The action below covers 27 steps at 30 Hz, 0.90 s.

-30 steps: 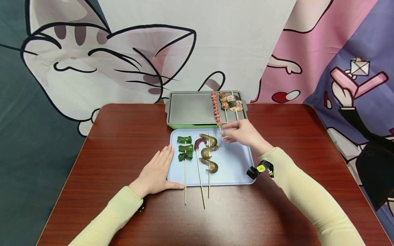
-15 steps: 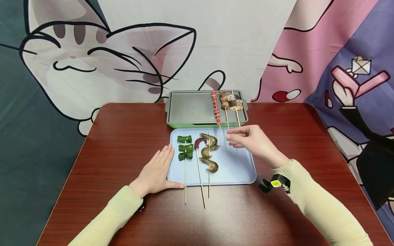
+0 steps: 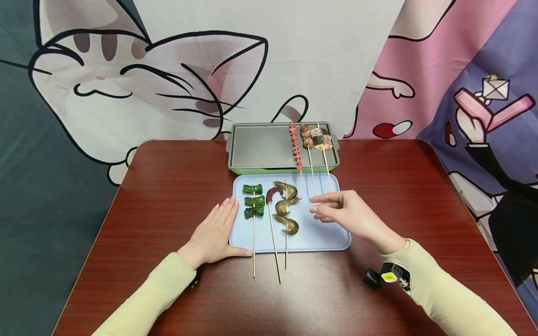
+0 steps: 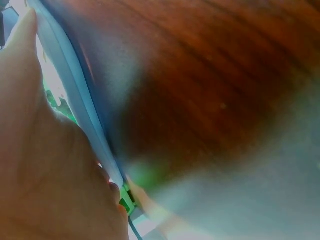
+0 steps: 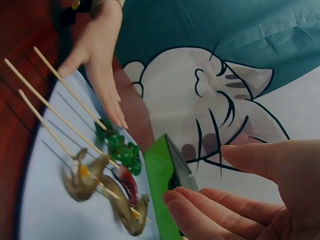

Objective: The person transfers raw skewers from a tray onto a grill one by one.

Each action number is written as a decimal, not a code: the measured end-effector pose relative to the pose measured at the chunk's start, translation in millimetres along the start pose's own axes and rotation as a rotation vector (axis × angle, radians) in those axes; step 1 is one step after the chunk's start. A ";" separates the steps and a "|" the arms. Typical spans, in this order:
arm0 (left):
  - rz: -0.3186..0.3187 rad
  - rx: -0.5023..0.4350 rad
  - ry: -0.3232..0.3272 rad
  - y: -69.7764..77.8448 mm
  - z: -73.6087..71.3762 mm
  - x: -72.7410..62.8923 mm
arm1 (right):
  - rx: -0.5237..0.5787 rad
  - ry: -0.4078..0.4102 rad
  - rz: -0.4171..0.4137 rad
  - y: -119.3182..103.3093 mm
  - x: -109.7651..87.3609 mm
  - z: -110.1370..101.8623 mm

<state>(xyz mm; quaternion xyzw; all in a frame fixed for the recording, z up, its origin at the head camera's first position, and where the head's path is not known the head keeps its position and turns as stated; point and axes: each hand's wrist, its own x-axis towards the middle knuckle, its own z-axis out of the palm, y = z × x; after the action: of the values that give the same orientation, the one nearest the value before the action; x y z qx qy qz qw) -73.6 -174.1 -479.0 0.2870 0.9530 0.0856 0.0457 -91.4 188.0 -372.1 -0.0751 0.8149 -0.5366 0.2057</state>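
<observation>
Drawing nearer and a little rightward since the earlier frames, the right hand (image 3: 350, 212) is hovering over the right part of the blue tray (image 3: 319, 237), thumb and fingers parted and holding nothing. Straight-fingered, the left hand (image 3: 212, 233) is resting along the tray's left edge. Pink skewer (image 3: 296, 148), meat skewer (image 3: 307, 137) and fish skewer (image 3: 322, 140) are lying on the far griddle's (image 3: 260, 144) right side, their sticks pointing near.

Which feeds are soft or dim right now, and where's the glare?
Head view: mostly crisp, pale glare on the table in front of the blue tray; left wrist: blurred and hazy, left hand in shade; right wrist: dim, skewered shrimp slightly soft.
</observation>
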 end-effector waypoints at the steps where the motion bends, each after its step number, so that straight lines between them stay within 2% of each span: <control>1: -0.001 -0.002 -0.001 0.2 -0.2 0.1 | 0.004 -0.007 0.001 1.3 -1.8 1.5; 12: -0.006 -0.006 -0.010 1.2 -0.8 0.5 | 0.090 -0.093 0.024 19.8 -17.7 18.5; 27: -0.009 -0.010 -0.017 1.1 -0.8 0.9 | 0.222 -0.204 0.084 44.9 -25.5 50.3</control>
<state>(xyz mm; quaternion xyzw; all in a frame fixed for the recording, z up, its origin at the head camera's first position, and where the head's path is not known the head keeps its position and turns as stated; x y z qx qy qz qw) -73.9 -172.8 -478.1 0.2830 0.9535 0.0878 0.0554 -43.1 172.9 -423.4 -0.0718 0.7278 -0.6040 0.3166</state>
